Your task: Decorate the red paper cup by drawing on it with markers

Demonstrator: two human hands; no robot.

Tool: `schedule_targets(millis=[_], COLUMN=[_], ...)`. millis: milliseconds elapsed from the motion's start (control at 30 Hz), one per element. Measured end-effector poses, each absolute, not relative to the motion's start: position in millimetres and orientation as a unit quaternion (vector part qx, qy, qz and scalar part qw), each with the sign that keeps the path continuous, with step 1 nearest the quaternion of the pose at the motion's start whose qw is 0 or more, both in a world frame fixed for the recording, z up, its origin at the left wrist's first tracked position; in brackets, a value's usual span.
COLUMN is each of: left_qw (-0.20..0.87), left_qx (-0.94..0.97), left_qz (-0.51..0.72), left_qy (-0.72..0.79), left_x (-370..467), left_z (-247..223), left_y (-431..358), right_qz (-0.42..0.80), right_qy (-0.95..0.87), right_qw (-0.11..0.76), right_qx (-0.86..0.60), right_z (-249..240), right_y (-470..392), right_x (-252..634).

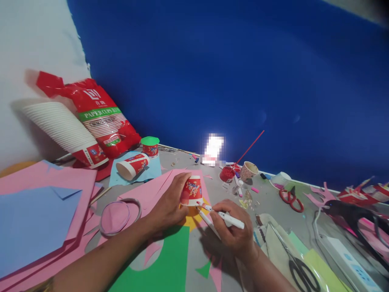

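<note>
My left hand [172, 198] is closed round the left side of a red and white paper cup [193, 190], which stands upright over pink and yellow paper. In my right hand [232, 227] is a white marker [231, 219], pinched between fingers and thumb, with its red end towards the lower right edge of the cup. Another white pen [207, 221] slants below the cup, beside my right hand. Green paper [170, 259] with a round cut-out lies nearer to me. Whether the marker touches the cup is too small to tell.
Stacked cups [60, 125] and a red cup bag [106, 121] stand back left, near blue paper [39, 223] and a tape ring [139, 211]. Red-handled scissors [291, 200], black-handled scissors [304, 275] and a power strip [349, 259] lie right. A thin red stick [249, 149] rises behind.
</note>
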State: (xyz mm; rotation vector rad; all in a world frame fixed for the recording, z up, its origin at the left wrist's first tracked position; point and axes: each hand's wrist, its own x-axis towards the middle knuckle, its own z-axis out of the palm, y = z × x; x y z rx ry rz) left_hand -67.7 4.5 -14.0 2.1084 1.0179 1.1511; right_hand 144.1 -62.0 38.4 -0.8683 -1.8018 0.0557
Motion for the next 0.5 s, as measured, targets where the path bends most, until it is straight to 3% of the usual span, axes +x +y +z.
schedule_targets(millis=[267, 500], left_qw=[0.251, 0.261], left_qx=[0.775, 0.766], left_qz=[0.438, 0.429], left_qy=[0.38, 0.401], left_x=[-66, -65], left_z=[-11, -8], left_y=[2, -2], right_qz=[0.2, 0.341], right_qy=[-0.641, -0.534], right_qw=[0.572, 0.616], right_qx=[-0.471, -0.468], right_z=[26, 33], right_y=[-53, -47], right_x=[153, 156])
